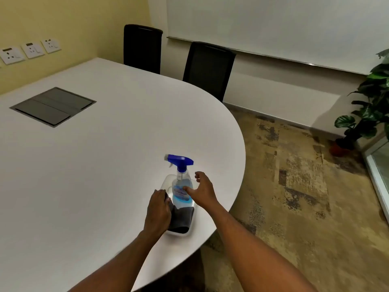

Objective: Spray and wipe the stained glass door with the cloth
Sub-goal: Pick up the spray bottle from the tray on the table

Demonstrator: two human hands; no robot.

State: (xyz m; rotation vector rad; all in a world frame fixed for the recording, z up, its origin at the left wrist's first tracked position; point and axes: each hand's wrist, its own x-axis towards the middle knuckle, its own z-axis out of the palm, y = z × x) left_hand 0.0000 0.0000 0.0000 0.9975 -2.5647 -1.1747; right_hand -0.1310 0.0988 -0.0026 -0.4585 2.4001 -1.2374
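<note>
A clear spray bottle [181,186] with a blue trigger head and blue label stands upright in a white tray [177,233] near the rounded end of the white table [94,161]. A dark grey cloth [182,218] lies in the tray in front of the bottle. My left hand [157,211] rests on the cloth's left part, fingers curled on it. My right hand [203,191] is open just right of the bottle, thumb touching its label. A strip of the glass door [382,163] shows at the far right edge.
Two black chairs [208,68] stand behind the table's far side. A grey cable hatch [53,105] is set into the tabletop. A potted plant [366,114] stands in the right corner by the door. Patterned carpet [294,186] lies between table and door.
</note>
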